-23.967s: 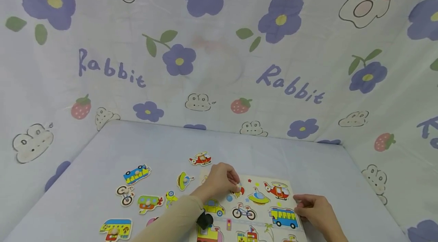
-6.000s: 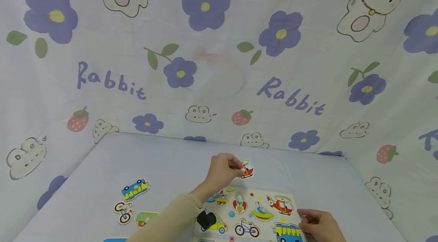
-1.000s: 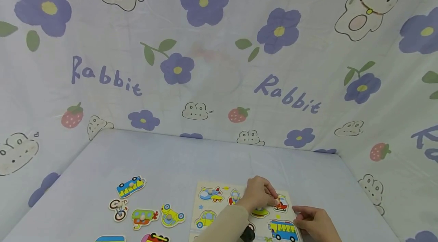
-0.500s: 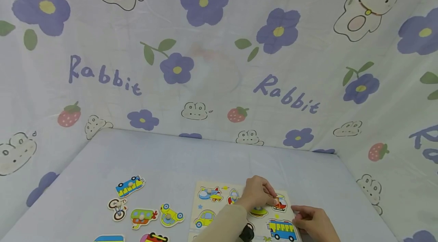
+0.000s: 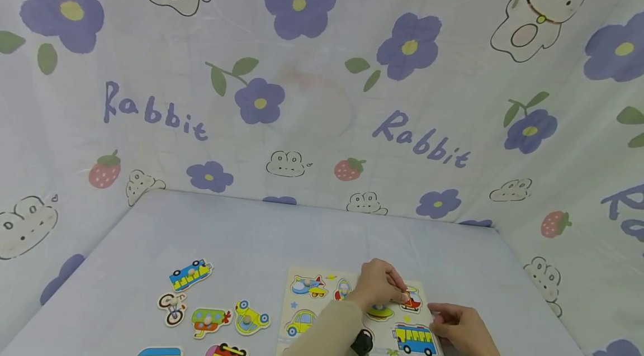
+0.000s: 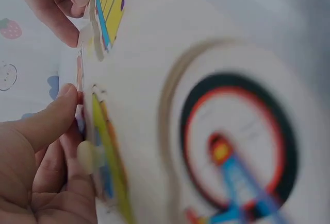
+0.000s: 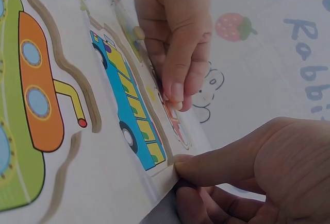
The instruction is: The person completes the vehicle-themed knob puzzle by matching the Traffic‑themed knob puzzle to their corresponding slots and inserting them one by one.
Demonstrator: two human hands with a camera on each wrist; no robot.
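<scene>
My left hand [image 5: 378, 284] reaches across a wooden peg puzzle board [image 5: 287, 294] and pinches the small knob of a red helicopter piece [image 5: 412, 301], which lies over the helicopter spot at the board's upper right. In the right wrist view, thumb and fingertips meet at that knob [image 7: 178, 105]. My right hand [image 5: 465, 329] grips the board's right edge between thumb and fingers, beside the printed bus [image 7: 129, 100]. Airplane [image 5: 308, 285] and rocket [image 5: 343, 289] pieces with knobs sit in the top row; a flying saucer [image 5: 379, 312] is partly covered by my left hand.
Left of the board lie loose knobbed pieces: a blue and yellow bus [image 5: 191, 274], a bicycle [image 5: 173, 309], a green and orange submarine [image 5: 210, 321] and a yellow car [image 5: 252, 319]. More pieces are cut off at the bottom edge. A patterned cloth [image 5: 322, 121] rises behind the table.
Earlier my left hand was at the rocket, then held the helicopter piece above the board's far edge. It has since come down onto the helicopter spot. Over the last second almost nothing moves.
</scene>
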